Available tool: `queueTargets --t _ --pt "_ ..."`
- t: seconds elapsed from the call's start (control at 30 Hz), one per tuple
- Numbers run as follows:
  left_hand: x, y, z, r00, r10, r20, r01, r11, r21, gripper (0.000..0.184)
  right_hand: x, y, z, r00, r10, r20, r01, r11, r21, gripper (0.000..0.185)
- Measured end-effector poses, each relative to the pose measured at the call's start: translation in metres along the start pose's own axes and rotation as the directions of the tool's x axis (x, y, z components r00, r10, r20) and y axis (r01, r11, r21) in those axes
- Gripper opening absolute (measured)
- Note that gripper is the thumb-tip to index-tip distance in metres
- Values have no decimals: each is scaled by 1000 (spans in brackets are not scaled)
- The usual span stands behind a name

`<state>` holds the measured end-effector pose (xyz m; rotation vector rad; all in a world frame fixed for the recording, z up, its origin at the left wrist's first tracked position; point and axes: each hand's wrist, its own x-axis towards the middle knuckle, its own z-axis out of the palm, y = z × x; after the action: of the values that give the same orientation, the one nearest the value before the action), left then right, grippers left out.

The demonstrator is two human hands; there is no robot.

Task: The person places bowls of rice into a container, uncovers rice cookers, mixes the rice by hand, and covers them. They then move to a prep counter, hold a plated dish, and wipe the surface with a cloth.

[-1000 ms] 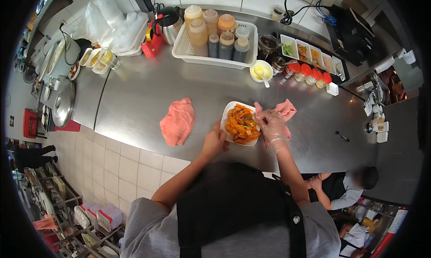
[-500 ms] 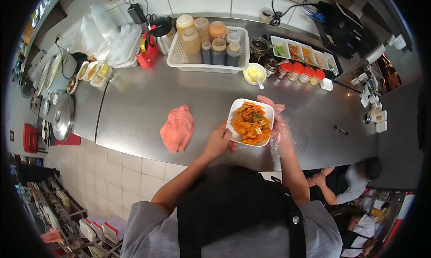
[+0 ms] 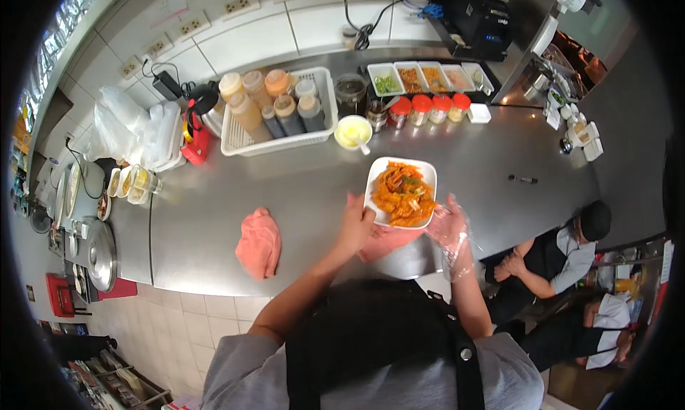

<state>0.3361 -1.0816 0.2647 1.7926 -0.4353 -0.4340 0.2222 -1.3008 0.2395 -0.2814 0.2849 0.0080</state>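
A white square dish (image 3: 432, 169) of orange-red food (image 3: 404, 194) is held above the steel counter (image 3: 314, 189). My left hand (image 3: 357, 223) grips its left edge, thumb at the rim. On the right side, my right hand (image 3: 449, 228), in a clear plastic glove, has its fingers at the dish's lower right corner; the fingers look spread, and whether they bear its weight is hard to tell. Beneath the dish a pink cloth (image 3: 389, 243) shows between my hands. Another pink cloth (image 3: 258, 244) lies crumpled on the counter to the left.
Along the back stand a white basket (image 3: 278, 145) of sauce bottles, a yellow bowl (image 3: 353, 132), red-lidded jars (image 3: 420, 109) and a topping tray (image 3: 428, 77). A marker (image 3: 523, 179) lies right. Two people (image 3: 549, 267) are at the lower right.
The dish has risen off the counter, held between my hands. My right hand has left the second pink cloth, which now shows below the dish. The view has turned and shifted.
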Motion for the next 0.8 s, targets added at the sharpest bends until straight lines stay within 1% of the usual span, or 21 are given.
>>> queueTargets --t 0.03,0.07,0.1,0.13,0.17,0.2,0.23,0.27,0.3,0.33,0.4,0.47,0.5,0.57,0.6,0.67,0.7,0.73,0.77,0.8 --pt "4 6 6 991 -112 71 119 987 -106 39 -4 -22 0 999 36 -4 -36 999 -6 57" --pt "14 -22 18 995 98 -34 -96 994 57 35 -8 -44 0 999 36 15 -35 999 -16 57" --pt "18 -24 27 992 114 -47 -111 992 58 35 -11 -68 -1 999 7 -46 -16 981 -194 56" --pt "23 -24 39 993 82 -85 -83 997 -11 34 -11 -94 -1 994 -35 -104 -6 930 -367 56" --pt "29 -18 50 992 42 -118 -52 995 -82 33 -5 -120 0 995 -30 -94 -7 927 -375 56" --pt "34 -14 61 991 47 -128 -57 995 -80 33 3 -144 0 966 -183 -181 -10 677 -736 54" --pt "36 -2 71 991 -105 -85 88 979 -186 33 10 -169 -2 915 -356 -190 -78 305 -949 53" --pt "39 6 80 968 -250 -27 233 931 -280 33 43 -208 -55 913 -406 47 25 -60 -998 47" --pt "44 9 92 968 -250 -35 232 934 -273 33 52 -223 -17 893 -449 39 -59 -202 -978 44" --pt "48 13 107 959 -270 -85 233 924 -304 34 64 -235 32 870 -492 37 -148 -333 -931 41" --pt "62 19 129 946 -290 -145 229 914 -334 35 118 -264 49 855 -442 271 1 -521 -853 35" --pt "72 21 144 954 -259 -148 179 894 -410 37 176 -280 50 804 -425 416 -7 -707 -707 34" --pt "76 22 150 956 -250 -152 162 886 -435 38 200 -284 43 807 -417 418 2 -707 -708 34" --pt "85 28 156 955 -230 -186 147 915 -375 41 241 -290 33 837 -470 281 -255 -789 -559 32" --pt "87 33 156 952 -232 -199 146 917 -371 41 255 -295 30 840 -461 285 -243 -790 -563 32" --pt "88 54 156 933 -297 -205 237 932 -273 42 271 -303 32 890 -400 218 -134 -687 -715 32" --pt "92 53 158 929 -299 -218 235 932 -275 42 277 -302 32 894 -389 224 -121 -690 -713 32" --pt "93 50 161 930 -278 -242 199 932 -304 43 277 -296 34 865 -474 165 -28 -374 -927 29" --pt "93 49 163 930 -256 -265 162 930 -329 43 277 -291 37 845 -530 71 83 -2 -997 27" --pt "94 48 164 928 -256 -272 162 931 -327 43 291 -287 24 809 -575 123 248 145 -958 23"
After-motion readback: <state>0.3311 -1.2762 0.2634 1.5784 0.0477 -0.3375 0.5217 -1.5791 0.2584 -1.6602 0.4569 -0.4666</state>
